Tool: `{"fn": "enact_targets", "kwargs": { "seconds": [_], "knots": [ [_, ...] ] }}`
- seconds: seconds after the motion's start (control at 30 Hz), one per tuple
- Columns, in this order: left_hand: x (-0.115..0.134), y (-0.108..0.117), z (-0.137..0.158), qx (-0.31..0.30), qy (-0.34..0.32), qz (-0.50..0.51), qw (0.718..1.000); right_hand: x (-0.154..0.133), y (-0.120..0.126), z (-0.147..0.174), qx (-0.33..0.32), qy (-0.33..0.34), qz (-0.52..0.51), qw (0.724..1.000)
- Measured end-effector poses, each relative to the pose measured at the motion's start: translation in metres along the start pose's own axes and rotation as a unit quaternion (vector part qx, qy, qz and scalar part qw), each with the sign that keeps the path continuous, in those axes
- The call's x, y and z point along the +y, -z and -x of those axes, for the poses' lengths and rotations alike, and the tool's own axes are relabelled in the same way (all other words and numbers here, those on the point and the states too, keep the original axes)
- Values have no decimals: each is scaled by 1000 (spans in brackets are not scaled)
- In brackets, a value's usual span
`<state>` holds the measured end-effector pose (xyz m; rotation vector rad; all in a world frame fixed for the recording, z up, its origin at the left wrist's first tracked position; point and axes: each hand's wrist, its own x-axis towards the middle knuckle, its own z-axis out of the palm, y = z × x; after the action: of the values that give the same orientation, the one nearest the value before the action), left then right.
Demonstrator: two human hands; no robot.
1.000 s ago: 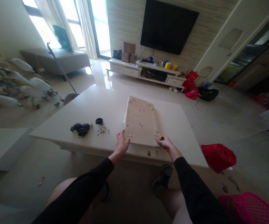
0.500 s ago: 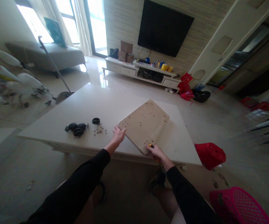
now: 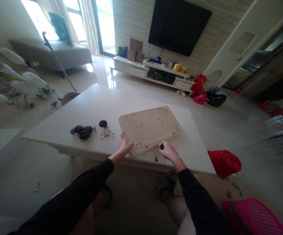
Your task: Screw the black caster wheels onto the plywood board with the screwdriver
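A beige board point(image 3: 151, 130) with rounded corners and groups of small holes lies tilted on the white table point(image 3: 87, 104). My left hand point(image 3: 125, 146) grips its near left edge, thumb on top. My right hand point(image 3: 169, 151) is closed around a yellow-and-black handle, apparently a screwdriver point(image 3: 161, 146), just off the board's near edge; its shaft is hidden. A small brownish-gold piece point(image 3: 156, 159) lies by the table's front edge. To the left are a cluster of black casters point(image 3: 84, 130), a single caster point(image 3: 103, 124) and several scattered screws point(image 3: 107, 134).
A red bucket point(image 3: 224, 164) stands on the floor at the table's right corner, and a pink basket point(image 3: 254, 215) sits nearer me. Beyond the table is a low TV cabinet point(image 3: 139, 71) with boxes on it. A long-handled tool point(image 3: 60, 65) stands at the left.
The board has turned counterclockwise, bringing another corner beside my left hand. My right hand has come off the board's near corner and moved slightly right, still holding the screwdriver. The view has shifted slightly.
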<state>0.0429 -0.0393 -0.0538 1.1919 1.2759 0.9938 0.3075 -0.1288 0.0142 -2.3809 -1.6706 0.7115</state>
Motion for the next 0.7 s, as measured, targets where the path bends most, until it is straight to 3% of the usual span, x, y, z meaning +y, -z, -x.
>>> {"fn": "enact_targets", "kwargs": {
  "seconds": [0.13, 0.7],
  "knots": [
    [2, -3, 1, 7, 18, -13, 1000, -2, -4, -4, 18, 24, 14, 999],
    [1, 18, -9, -11, 2, -25, 1000, -24, -8, 7, -37, 85, 38, 995]
  ]
}}
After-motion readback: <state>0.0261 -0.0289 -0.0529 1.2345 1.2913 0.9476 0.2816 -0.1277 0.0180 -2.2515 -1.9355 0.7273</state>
